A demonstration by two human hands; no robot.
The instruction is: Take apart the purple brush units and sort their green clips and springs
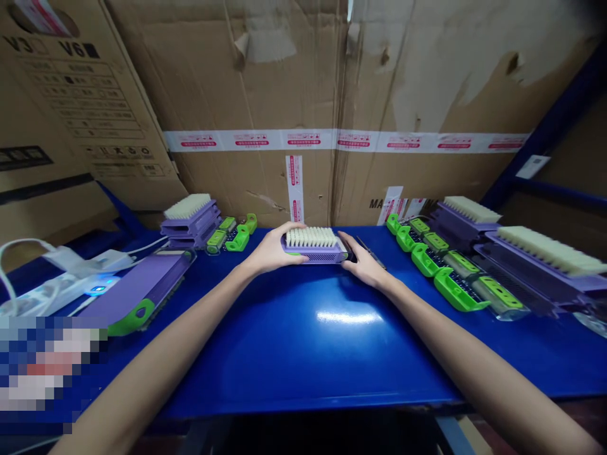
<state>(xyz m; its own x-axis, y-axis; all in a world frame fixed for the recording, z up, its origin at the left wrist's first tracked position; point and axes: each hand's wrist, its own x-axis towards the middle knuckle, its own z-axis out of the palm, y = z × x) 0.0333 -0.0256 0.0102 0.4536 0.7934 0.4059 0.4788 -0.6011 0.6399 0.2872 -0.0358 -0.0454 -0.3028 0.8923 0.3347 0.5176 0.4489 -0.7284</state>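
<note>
A purple housing topped with a cream bristle-like block is held level just over or on the blue table, which I cannot tell apart. My left hand wraps its left end, thumb in front and fingers behind, by a bit of green. At the other end, my right hand closes its thumb and fingers around a clear and dark end part. A thin dark tool-like piece lies just behind the right hand.
Purple housings with cream blocks are stacked at left and right. Green end caps and clear-green pieces line the right side. A longer purple unit lies near a power strip. Cardboard walls the back.
</note>
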